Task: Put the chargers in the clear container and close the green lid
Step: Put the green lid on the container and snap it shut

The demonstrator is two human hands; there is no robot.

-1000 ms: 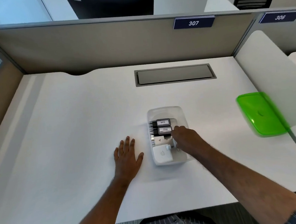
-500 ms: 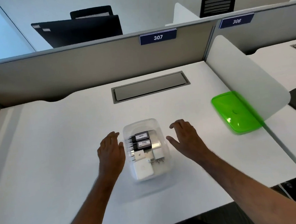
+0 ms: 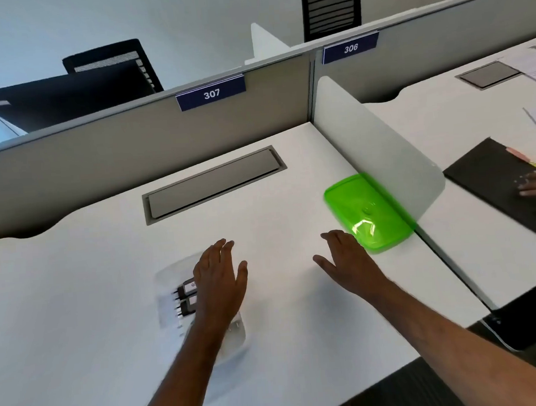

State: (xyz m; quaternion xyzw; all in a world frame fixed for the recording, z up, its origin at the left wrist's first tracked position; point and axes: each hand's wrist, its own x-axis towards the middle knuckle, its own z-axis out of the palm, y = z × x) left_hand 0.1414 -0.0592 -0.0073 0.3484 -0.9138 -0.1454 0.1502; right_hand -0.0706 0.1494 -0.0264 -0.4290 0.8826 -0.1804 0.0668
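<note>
Chargers (image 3: 186,299) are lying inside the clear container (image 3: 170,273) on the white bench (image 3: 76,295), partly under the left hand (image 3: 220,282), which is hovering spread and empty. Right hand (image 3: 348,262), also spread and empty, is reaching beside the green lid (image 3: 367,211) leaning against the divider (image 3: 380,150).

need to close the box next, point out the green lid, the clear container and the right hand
green lid (image 3: 367,213): head view, middle of its top face
clear container (image 3: 165,275): head view, far left wall, bare of the hand
right hand (image 3: 347,260): head view, back of the hand
</note>
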